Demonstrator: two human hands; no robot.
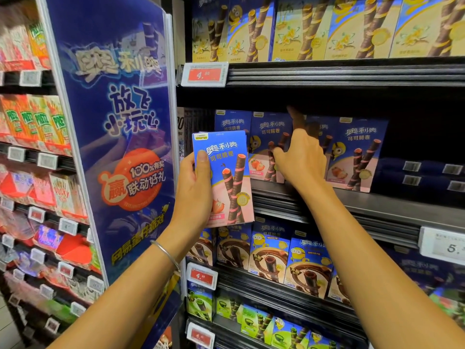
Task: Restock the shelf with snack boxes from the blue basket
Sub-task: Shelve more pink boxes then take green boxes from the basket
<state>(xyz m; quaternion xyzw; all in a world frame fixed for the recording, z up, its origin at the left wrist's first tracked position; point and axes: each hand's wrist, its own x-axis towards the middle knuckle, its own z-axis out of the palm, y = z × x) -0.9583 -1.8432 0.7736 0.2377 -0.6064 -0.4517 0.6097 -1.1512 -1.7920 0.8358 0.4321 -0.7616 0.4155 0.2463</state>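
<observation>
Dark metal shelves (352, 200) fill a supermarket aisle, lined with glossy blue cardboard wafer-roll boxes (357, 152). A tall, shiny blue promotional panel (120, 122) stands at the left. The left hand (193, 187) grips upright snack boxes (226, 172), thumb across the front and fingers curled behind. It holds them stacked face to face before the middle shelf's left end; how many is hard to make out. The right hand (302, 159) reaches among the shelved boxes, index finger (295, 119) straight up between two. Its thumb is spread on a box front and its other fingers are hidden. Deep shadow hides the shelf's back. A thin metal bangle (166, 253) circles the left wrist.
</observation>
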